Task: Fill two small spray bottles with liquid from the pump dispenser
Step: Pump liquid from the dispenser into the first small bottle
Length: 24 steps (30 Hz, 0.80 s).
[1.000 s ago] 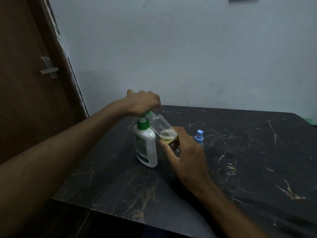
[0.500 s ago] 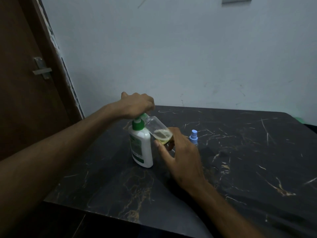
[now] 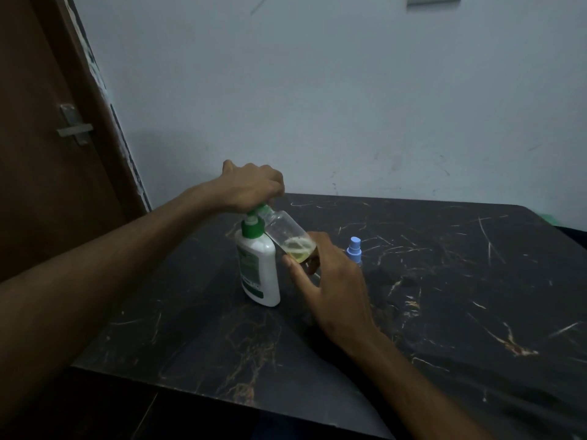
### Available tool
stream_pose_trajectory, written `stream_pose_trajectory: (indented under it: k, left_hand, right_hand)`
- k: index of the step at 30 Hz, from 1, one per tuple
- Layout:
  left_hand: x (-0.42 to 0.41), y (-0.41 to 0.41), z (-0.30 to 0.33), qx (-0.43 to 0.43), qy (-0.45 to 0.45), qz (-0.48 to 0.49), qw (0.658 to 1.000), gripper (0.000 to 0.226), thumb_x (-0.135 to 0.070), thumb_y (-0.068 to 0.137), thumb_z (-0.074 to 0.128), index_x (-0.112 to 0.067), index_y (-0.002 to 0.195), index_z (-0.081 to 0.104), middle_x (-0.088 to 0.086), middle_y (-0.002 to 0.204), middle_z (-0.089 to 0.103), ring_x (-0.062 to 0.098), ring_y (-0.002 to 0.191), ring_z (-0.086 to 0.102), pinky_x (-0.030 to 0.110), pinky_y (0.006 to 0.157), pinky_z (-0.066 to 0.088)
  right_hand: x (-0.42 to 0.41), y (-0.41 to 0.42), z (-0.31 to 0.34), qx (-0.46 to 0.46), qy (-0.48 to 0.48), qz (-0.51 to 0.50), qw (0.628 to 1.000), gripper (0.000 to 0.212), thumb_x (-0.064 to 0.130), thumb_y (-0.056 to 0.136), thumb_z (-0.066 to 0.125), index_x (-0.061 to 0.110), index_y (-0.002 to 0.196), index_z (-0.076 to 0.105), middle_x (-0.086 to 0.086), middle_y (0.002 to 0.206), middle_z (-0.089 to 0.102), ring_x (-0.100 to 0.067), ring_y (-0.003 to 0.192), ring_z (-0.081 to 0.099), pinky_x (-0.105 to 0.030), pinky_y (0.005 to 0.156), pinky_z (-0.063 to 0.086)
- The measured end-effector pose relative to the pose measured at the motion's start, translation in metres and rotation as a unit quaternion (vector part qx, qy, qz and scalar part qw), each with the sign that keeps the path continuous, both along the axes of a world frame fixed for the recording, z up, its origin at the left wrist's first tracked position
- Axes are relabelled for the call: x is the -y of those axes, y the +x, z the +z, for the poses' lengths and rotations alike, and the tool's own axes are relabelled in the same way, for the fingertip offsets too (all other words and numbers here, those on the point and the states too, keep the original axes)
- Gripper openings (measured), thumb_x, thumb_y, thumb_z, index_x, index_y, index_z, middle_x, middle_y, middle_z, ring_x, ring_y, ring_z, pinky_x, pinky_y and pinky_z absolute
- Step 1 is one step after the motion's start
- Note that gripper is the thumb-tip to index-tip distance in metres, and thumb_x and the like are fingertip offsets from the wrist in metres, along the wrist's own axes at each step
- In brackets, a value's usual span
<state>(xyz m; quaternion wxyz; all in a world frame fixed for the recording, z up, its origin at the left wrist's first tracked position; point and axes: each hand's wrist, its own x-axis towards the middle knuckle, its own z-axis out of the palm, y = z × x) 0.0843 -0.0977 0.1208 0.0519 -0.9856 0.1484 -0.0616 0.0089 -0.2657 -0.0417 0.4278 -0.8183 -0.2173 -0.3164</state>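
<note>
A white pump dispenser [image 3: 260, 271] with a green collar stands on the black marble table [image 3: 444, 281]. My left hand [image 3: 251, 188] is curled over its green pump head, covering it. My right hand [image 3: 330, 281] grips a small clear bottle [image 3: 286, 231], tilted with its open neck up at the pump nozzle. A little yellowish liquid lies in the bottle's lower end. Just right of my right hand stands a second small spray bottle [image 3: 354, 250] with a blue sprayer top, its body mostly hidden behind that hand.
A brown door [image 3: 38, 154] with a metal latch [image 3: 74, 128] is at the left. A pale wall [image 3: 349, 106] runs behind the table. The table's front edge crosses the lower left of the view.
Both hands keep their hold on the pump head and the tilted bottle. The view has shifted a little; the pump and the liquid level look about the same.
</note>
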Motion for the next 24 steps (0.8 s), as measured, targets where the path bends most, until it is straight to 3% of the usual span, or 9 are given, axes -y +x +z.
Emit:
stream_pose_trajectory:
  k: [4, 9, 15, 24]
  left_hand:
    - [0.0001, 0.0008, -0.0051, -0.013, 0.005, 0.004, 1.000, 0.035, -0.021, 0.111, 0.036, -0.020, 0.130, 0.066, -0.003, 0.133, 0.061, 0.023, 0.120, 0.057, 0.050, 0.108, 0.031]
    - [0.0000, 0.0006, 0.0008, 0.004, -0.028, 0.003, 1.000, 0.033, -0.025, 0.110, 0.038, -0.022, 0.127, 0.066, -0.003, 0.131, 0.062, 0.024, 0.119, 0.058, 0.051, 0.109, 0.028]
    - [-0.0004, 0.0003, -0.0055, -0.014, -0.014, 0.000, 1.000, 0.035, -0.022, 0.111, 0.037, -0.020, 0.127, 0.068, -0.002, 0.131, 0.065, 0.022, 0.120, 0.059, 0.051, 0.109, 0.032]
    - [-0.0011, 0.0023, -0.0044, -0.010, -0.008, -0.001, 1.000, 0.034, -0.019, 0.110, 0.039, -0.023, 0.129, 0.068, -0.005, 0.134, 0.062, 0.023, 0.125, 0.056, 0.052, 0.112, 0.031]
  right_hand:
    - [0.0000, 0.0012, 0.0000, -0.006, -0.008, -0.002, 1.000, 0.033, 0.055, 0.102, 0.054, 0.030, 0.123, 0.056, 0.015, 0.098, 0.065, -0.003, 0.085, 0.059, -0.026, 0.072, 0.052]
    - [0.0007, 0.0003, 0.0000, -0.010, -0.013, -0.008, 1.000, 0.034, 0.057, 0.101, 0.054, 0.031, 0.124, 0.055, 0.016, 0.097, 0.063, -0.002, 0.086, 0.057, -0.017, 0.071, 0.046]
    - [0.0009, 0.0014, -0.0011, -0.010, -0.006, -0.002, 1.000, 0.035, 0.059, 0.101, 0.052, 0.032, 0.123, 0.055, 0.016, 0.098, 0.064, -0.004, 0.086, 0.060, -0.028, 0.071, 0.053]
    - [0.0011, 0.0016, 0.0003, -0.006, 0.001, 0.002, 1.000, 0.037, 0.059, 0.100, 0.051, 0.030, 0.121, 0.058, 0.015, 0.097, 0.064, -0.004, 0.085, 0.061, -0.027, 0.071, 0.054]
